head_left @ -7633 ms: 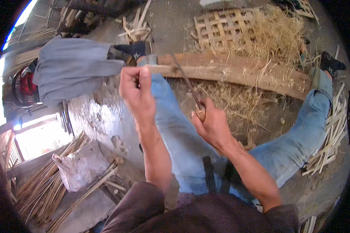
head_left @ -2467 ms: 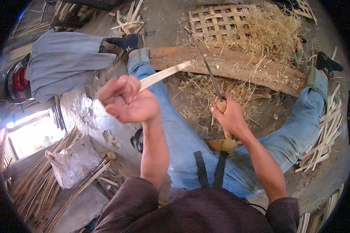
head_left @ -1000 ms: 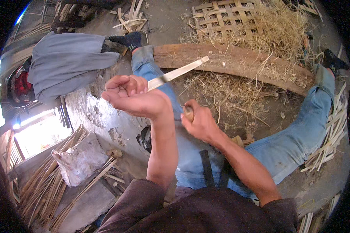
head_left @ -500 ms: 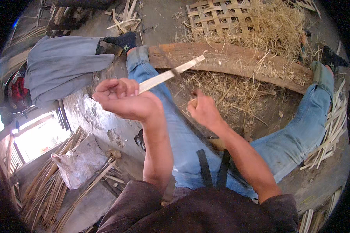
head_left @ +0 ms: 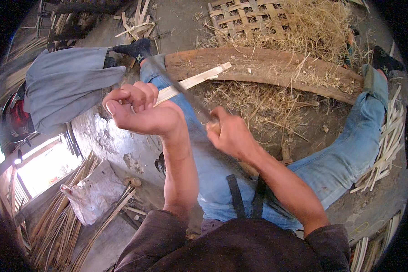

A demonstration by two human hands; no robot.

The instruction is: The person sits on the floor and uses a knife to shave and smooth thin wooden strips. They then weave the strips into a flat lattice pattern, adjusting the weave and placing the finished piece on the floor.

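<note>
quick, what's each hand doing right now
Left hand: closed around a pale bamboo strip.
Right hand: closed on the wooden handle of a knife, blade lying across the strip.

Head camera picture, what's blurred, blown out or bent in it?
Head view: the knife blade is smeared by motion blur, while the bamboo strip in the left hand stays sharp; the bright opening at lower left is overexposed; the fisheye bends the wooden plank and leaves black corners.

Strip (head_left: 192, 81): pale split bamboo, smooth, matt. Blade (head_left: 181, 88): dull dark metal. Log (head_left: 267, 72) at 1 o'clock: rough brown wood. Jeans (head_left: 344, 158): faded denim cloth.
</note>
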